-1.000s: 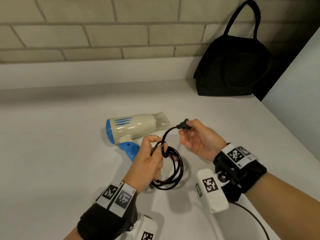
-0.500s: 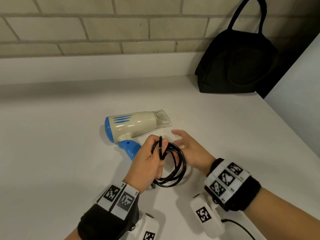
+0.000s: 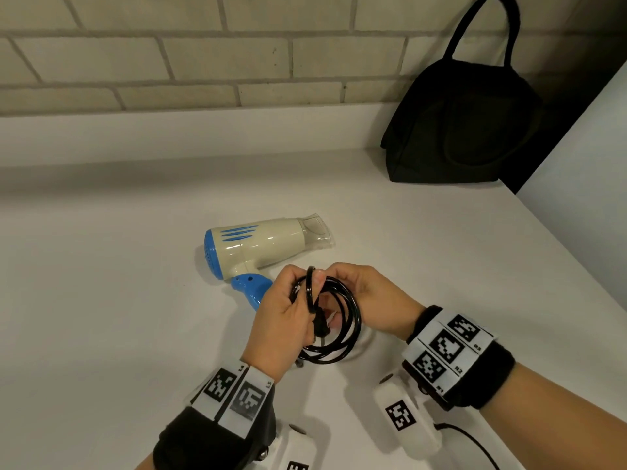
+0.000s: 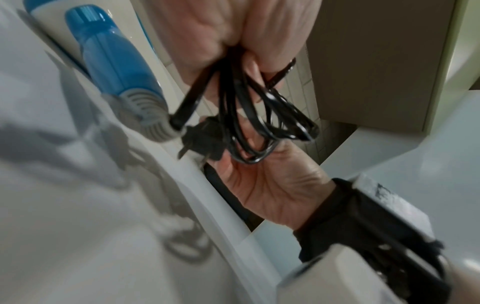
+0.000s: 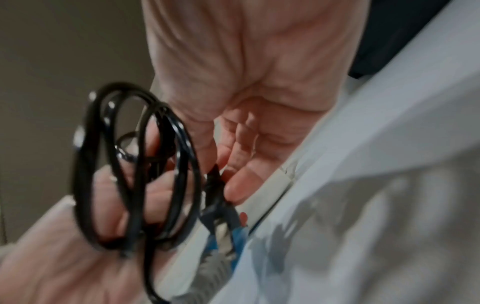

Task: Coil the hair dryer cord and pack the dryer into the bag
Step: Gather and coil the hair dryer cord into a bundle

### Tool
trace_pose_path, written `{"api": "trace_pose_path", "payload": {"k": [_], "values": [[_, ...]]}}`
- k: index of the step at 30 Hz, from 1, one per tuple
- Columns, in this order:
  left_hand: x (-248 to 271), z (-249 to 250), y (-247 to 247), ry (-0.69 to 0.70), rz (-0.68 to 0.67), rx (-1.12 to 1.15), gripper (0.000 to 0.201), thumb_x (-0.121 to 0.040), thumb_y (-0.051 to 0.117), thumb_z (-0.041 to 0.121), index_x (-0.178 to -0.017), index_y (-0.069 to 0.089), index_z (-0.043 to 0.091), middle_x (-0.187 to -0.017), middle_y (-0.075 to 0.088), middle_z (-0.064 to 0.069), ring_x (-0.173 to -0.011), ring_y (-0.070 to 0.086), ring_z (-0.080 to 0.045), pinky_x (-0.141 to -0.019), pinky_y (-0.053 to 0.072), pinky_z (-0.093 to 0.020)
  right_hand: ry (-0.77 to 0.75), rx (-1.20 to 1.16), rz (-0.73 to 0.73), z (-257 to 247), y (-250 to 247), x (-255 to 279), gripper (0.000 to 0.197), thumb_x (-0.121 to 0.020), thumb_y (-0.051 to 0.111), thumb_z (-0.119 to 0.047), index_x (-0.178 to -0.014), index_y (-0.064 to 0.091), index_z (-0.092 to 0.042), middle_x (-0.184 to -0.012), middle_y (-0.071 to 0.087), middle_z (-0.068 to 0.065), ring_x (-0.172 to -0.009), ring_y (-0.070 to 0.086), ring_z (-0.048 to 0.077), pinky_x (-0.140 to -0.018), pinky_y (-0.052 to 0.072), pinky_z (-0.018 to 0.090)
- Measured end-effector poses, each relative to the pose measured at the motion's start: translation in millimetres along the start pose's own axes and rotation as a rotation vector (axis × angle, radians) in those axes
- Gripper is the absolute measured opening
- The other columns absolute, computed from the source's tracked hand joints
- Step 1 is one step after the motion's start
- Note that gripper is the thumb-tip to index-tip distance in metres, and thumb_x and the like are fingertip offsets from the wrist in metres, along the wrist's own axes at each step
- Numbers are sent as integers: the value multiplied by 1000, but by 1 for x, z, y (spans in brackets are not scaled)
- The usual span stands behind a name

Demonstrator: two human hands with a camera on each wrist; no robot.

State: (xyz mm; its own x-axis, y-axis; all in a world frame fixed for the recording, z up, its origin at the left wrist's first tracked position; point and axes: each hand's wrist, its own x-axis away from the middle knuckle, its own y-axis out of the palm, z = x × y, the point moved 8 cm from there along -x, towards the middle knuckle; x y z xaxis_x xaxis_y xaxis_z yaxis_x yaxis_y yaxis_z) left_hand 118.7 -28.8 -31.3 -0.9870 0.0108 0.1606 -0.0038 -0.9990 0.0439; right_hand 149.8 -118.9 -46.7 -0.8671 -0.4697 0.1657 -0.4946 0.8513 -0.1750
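Since a second ago, brought the plug [image 3: 320, 326] in from arm's length to the coil, right hand [image 3: 368, 301] now against left hand [image 3: 283, 322]. Left fingers [image 3: 291, 276] clamped on the gathered cord [image 3: 349, 329]; right fingers [image 5: 241, 181] curled, pinching the plug just beside the loops. Coiling judged nearly done, with packing all to come: dryer [image 3: 261, 245] on the tabletop [image 3: 101, 300] just beyond the fingers, bag [image 3: 461, 130] well apart.

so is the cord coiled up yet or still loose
Coiled. The cord hangs in several stacked loops gripped by the left hand, plug at the bundle; the right hand pinches the plug end.
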Motion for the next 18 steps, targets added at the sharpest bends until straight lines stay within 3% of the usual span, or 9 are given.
{"api": "trace_pose_path", "payload": {"k": [3,5,7,9,13,18], "values": [[-2,1,-7,52,76,-34,22,-88,46,27,-66,44,19,-31,41,8,-26,28,-2,-29,24,-13,61,-220,82,5,-6,0,14,-84,53,4,-82,57,-9,-72,59,10,-54,58,14,-56,52,27],[-2,3,-11,101,137,-98,22,-89,45,25,-68,45,20,-42,49,7,-26,35,-2,-31,28,-10,108,-406,107,9,-8,0,13,-87,49,2,-83,56,-8,-74,56,15,-55,58,16,-53,54,26],[-3,5,-14,154,181,-163,21,-88,45,25,-68,46,19,-51,50,-1,-30,41,0,-35,30,-7,129,-518,88,12,-7,1,11,-85,51,2,-86,55,-8,-70,61,12,-54,59,16,-52,54,24],[-4,6,-15,196,210,-235,21,-88,46,26,-68,44,20,-55,48,0,-37,45,0,-39,34,-7,128,-569,87,14,-7,2,12,-85,51,3,-90,54,-7,-64,65,5,-51,60,13,-51,55,23],[-5,3,-13,215,216,-262,20,-88,47,25,-69,44,18,-68,56,-12,-54,50,-10,-47,40,-8,131,-644,75,15,-6,2,14,-85,48,5,-90,53,-7,-61,67,5,-48,60,12,-48,54,22],[-4,-2,-9,195,181,-242,17,-87,48,30,-71,46,25,-66,50,0,-58,47,-10,-53,40,-14,223,-581,-62,19,4,5,17,-86,48,2,-84,57,-12,-73,63,13,-57,61,17,-55,54,24]]}}
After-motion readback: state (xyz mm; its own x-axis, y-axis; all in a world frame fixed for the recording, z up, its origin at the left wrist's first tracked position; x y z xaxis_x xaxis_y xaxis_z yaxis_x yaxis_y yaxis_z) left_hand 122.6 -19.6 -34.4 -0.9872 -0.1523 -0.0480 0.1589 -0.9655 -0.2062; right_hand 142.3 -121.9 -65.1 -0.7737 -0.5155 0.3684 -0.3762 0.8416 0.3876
